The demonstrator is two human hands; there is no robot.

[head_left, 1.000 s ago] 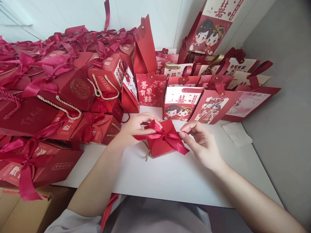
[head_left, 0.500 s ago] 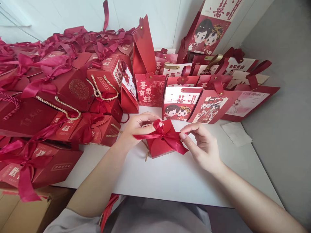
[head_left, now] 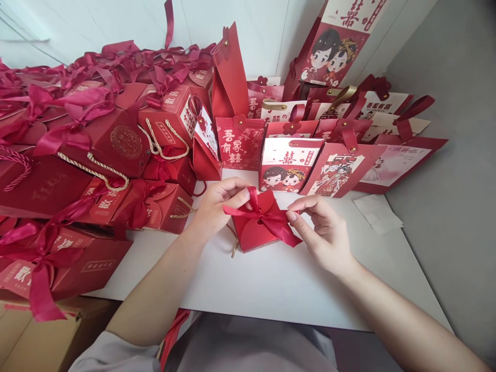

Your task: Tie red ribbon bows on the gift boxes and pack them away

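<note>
A small red gift box point(head_left: 250, 236) sits on the white table in front of me, its rounded flaps folded over the top. Across it lies a dark red satin ribbon point(head_left: 267, 219) tied in a bow, with tails at left and lower right. My left hand point(head_left: 217, 204) is at the box's left side, thumb and fingers pinched on the bow's upper left loop. At the right side, my right hand point(head_left: 321, 230) pinches the bow's right loop between thumb and forefinger. A gold twisted cord point(head_left: 233, 243) hangs from the box's left side.
Stacked red gift boxes point(head_left: 112, 137) with ribbons and cord handles fill the left. Red paper gift bags point(head_left: 242, 144) stand in rows behind the box. A white tissue point(head_left: 377, 213) lies at right, near the grey wall point(head_left: 457, 155). A cardboard carton point(head_left: 46, 336) is at lower left.
My left hand has shifted slightly up along the ribbon, and the loop there stands narrower. The left tail has moved a little right and up. My right hand stays almost still.
</note>
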